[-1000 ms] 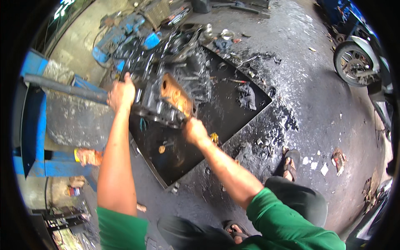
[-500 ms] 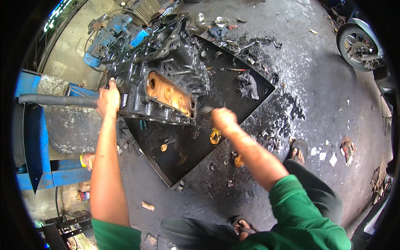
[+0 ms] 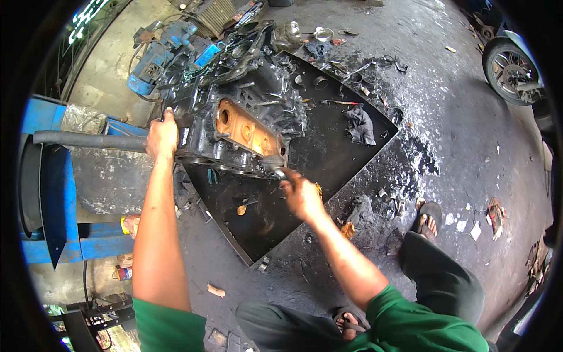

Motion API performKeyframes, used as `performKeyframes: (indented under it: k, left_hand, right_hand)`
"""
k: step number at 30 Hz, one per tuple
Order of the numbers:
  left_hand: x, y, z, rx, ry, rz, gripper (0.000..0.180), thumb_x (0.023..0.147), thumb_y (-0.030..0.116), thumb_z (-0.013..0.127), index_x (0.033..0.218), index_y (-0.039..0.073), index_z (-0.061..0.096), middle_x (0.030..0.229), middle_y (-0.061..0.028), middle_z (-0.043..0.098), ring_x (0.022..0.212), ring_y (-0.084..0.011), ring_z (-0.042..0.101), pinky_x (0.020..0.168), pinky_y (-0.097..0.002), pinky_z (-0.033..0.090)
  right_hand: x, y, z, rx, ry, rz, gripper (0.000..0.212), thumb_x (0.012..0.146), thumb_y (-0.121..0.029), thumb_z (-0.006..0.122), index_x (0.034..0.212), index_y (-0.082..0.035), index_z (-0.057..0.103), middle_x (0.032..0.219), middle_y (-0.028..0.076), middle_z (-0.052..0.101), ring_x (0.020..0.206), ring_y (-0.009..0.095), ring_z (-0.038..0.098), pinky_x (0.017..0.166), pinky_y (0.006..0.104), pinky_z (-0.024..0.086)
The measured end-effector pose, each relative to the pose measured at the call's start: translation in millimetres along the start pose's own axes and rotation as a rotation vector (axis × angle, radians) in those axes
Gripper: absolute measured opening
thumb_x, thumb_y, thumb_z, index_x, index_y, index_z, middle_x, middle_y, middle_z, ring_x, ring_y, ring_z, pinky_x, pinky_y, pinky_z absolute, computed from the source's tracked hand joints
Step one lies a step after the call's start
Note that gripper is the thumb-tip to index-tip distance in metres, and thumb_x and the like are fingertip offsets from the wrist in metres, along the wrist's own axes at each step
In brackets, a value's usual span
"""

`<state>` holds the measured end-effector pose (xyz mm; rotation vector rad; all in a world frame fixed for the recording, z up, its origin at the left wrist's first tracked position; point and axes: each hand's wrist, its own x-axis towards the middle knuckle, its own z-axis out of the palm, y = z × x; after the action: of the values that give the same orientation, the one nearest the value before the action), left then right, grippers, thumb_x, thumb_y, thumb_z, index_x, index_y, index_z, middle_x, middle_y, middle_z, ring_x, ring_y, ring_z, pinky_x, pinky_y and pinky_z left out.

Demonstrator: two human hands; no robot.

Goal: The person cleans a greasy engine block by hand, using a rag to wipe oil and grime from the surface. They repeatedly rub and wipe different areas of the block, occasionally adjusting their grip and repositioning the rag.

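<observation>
possible brush [image 3: 272,162] nearer, black engine block [image 3: 202,134], orange recess [image 3: 242,128]

Blk engine block [image 3: 202,132] w/ orange-tan recess [image 3: 249,130], blk tray [image 3: 328,158], rag [image 3: 360,124] prob. dk grey

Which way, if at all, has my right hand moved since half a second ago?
Yes: against the black tray, your right hand has moved left and closer to you.

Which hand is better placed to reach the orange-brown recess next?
Probably the right hand: it grips a tool whose blurred head is near the recess. The left hand, farther away, touches the left side of the engine block.
</observation>
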<state>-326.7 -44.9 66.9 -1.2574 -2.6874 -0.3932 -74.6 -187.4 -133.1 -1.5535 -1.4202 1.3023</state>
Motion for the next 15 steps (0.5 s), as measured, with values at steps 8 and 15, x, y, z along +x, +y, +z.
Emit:
performKeyframes:
  k: [8,15]
  left_hand:
    - [-7.1,1.1,0.2,-0.024,0.011,-0.012,0.073,0.092,0.061,0.043,0.135,0.004,0.055,0.131,-0.0227,0.06,0.127,-0.0392,0.053,0.108,-0.0521,0.034]
    - [-8.6,1.5,-0.8,-0.058,0.049,-0.001,0.07,0.092,0.06,0.045,0.131,0.003,0.057,0.128,-0.0236,0.062,0.125,-0.0401,0.054,0.108,-0.0532,0.034]
  right_hand:
    - [5.3,-46.9,15.3,-0.019,-0.092,-0.255,0.037,0.101,-0.031,0.051,0.135,-0.016,0.054,0.099,0.02,0.07,0.09,0.039,0.068,0.08,0.0471,0.055]
    - [14.4,-47.0,15.3,-0.012,-0.056,-0.335,0.034,0.101,-0.031,0.052,0.128,-0.012,0.06,0.096,0.021,0.069,0.089,0.038,0.069,0.079,0.0466,0.056]
